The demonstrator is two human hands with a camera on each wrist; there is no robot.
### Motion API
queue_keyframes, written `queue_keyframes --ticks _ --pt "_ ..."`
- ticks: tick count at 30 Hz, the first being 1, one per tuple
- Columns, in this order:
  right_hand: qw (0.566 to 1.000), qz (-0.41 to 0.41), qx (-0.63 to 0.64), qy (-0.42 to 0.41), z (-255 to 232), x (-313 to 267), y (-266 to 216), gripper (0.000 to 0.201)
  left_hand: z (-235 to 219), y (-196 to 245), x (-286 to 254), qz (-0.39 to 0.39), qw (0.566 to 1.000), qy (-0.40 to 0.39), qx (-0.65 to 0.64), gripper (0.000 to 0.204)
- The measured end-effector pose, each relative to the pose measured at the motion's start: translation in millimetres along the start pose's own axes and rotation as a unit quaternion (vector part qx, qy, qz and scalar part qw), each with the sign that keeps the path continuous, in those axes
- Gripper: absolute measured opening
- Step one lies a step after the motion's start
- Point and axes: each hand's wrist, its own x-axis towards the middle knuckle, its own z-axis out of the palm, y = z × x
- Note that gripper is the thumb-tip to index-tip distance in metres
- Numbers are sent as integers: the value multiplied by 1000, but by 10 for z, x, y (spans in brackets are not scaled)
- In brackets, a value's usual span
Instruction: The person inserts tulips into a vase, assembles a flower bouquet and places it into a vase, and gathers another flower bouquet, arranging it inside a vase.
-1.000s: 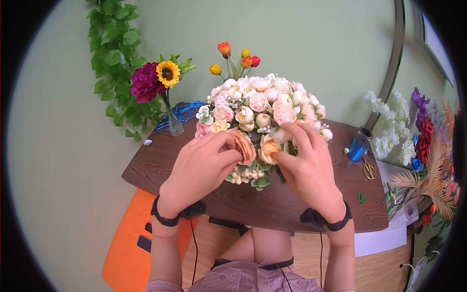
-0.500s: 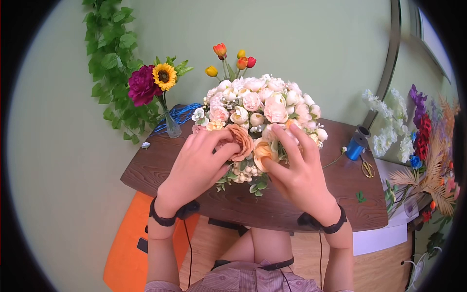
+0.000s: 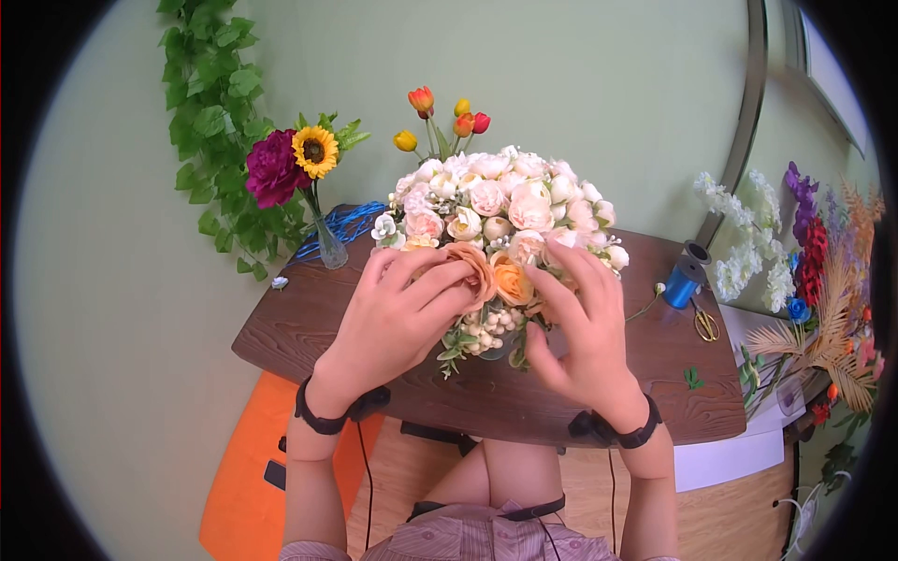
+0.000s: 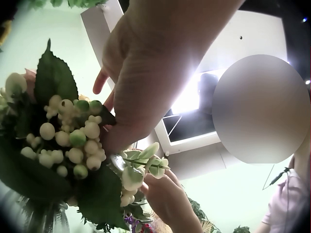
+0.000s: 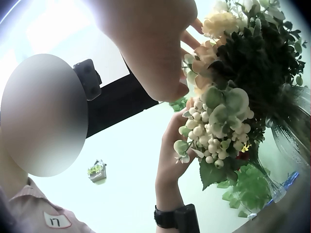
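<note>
A dome of pale pink and white flowers (image 3: 528,201) stands on the dark table. At its near side, my left hand (image 3: 393,304) has its fingers curled on a dusty orange rose (image 3: 484,273); its thumb is hidden. Beside that rose is a lighter orange flower (image 3: 512,279). My right hand (image 3: 589,341) has its fingers spread at the flowers' right side, thumb apart, with nothing plainly gripped. Cream berries (image 3: 488,329) hang below the roses, and show large under the hands in the left wrist view (image 4: 63,138). A clear glass vase (image 5: 296,128) is beneath the foliage.
A small vase (image 3: 331,245) with a sunflower and purple flower stands left, beside blue cords (image 3: 351,224). Tulips (image 3: 447,122) rise behind. At right are a blue ribbon spool (image 3: 686,276), gold-handled scissors (image 3: 706,325), a green leaf (image 3: 692,378) and more artificial flowers.
My right hand has come off the lighter orange flower, its thumb dropping lower and away. The dusty orange rose has tilted rightward under my left fingers, closer to its neighbour.
</note>
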Motion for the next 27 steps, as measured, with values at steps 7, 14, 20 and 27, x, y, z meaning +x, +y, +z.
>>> queue_keyframes --ticks 7,14,20,27 --pt "996 37 30 79 -1 106 36 47 24 70 69 -4 999 -30 23 34" --pt "999 -19 -30 24 27 223 62 33 30 138 107 -22 999 -49 3 31" --pt "996 -6 -52 79 68 97 208 28 42 80 22 -10 999 -49 2 23" --pt "996 -39 -41 67 89 -40 164 24 64 104 47 11 1000 -27 -4 23"
